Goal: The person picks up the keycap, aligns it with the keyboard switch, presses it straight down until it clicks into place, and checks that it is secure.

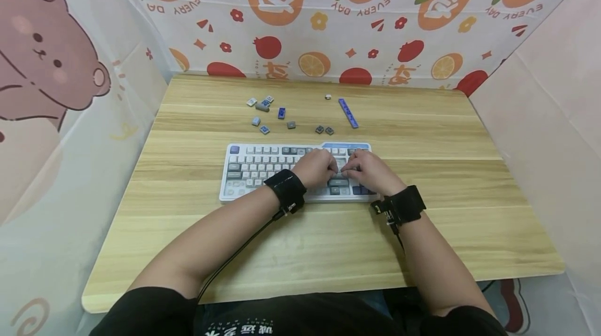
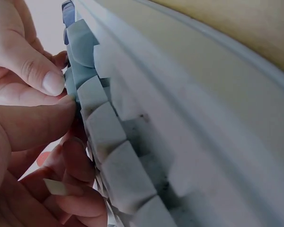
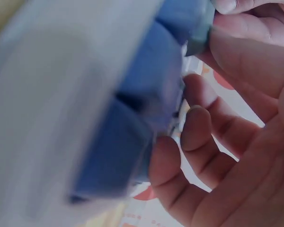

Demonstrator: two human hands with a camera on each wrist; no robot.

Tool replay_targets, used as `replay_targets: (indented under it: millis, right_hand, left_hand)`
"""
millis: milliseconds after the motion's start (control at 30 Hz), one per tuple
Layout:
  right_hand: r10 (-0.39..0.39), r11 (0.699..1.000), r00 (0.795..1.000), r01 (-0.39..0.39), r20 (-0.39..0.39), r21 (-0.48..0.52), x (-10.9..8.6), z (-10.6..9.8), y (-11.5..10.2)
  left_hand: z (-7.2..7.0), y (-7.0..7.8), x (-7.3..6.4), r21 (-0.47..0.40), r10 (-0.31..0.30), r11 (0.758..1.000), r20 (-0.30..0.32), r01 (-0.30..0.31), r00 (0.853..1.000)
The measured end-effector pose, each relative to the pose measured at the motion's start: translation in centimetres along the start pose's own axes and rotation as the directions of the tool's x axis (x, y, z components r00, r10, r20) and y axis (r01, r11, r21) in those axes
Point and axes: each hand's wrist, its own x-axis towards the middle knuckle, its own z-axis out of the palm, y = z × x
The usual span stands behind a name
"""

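Observation:
A white keyboard [image 1: 263,198] with white, grey and blue keycaps lies on the wooden table. Over its right part, my left hand [image 1: 315,168] and right hand [image 1: 373,171] meet with fingertips close together. Between them is a grey-green keycap [image 3: 200,37] at the edge of the key rows. In the left wrist view, both thumbs press in at this spot, and the fingertips behind are partly hidden by white keycaps [image 2: 106,130]. My right thumb and forefinger pinch the grey-green keycap, while the other fingers curl beside blue keycaps [image 3: 116,151].
Behind the keyboard lie several loose keycaps [image 1: 265,129], two dark ones [image 1: 320,130] and a small white piece [image 1: 327,97]. A long blue bar [image 1: 348,113] rests at the back right. Printed cloth [image 1: 319,38] hangs along the table's far edge. A cable [image 1: 235,255] runs along my left forearm.

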Motion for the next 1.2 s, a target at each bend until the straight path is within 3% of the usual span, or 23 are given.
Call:
replay_targets:
  millis: [333,633,1000,1200]
  right_hand:
    - [0.035,0.999,0.992,-0.036,0.123,0.004,1.2,-1.0,0.1]
    - [0.087,0.996,0.976,-0.091,0.198,0.012,2.0,-1.5,-0.3]
    - [0.089,0.995,0.974,-0.095,0.211,0.02,2.0,-0.8,0.0]
    - [0.104,0.993,0.973,-0.113,0.204,0.033,1.7,-0.8,0.1]
  left_hand:
    - [-0.3,0.3,0.2,-0.017,-0.027,0.999,0.016,0.027,1.0]
    - [-0.6,0.5,0.1,-0.014,0.0,1.0,0.01,0.0,1.0]
    - [0.5,0.3,0.2,0.06,0.033,0.998,-0.008,-0.033,0.999]
    - [0.6,0.3,0.3,0.058,0.051,0.997,-0.006,-0.05,0.999]
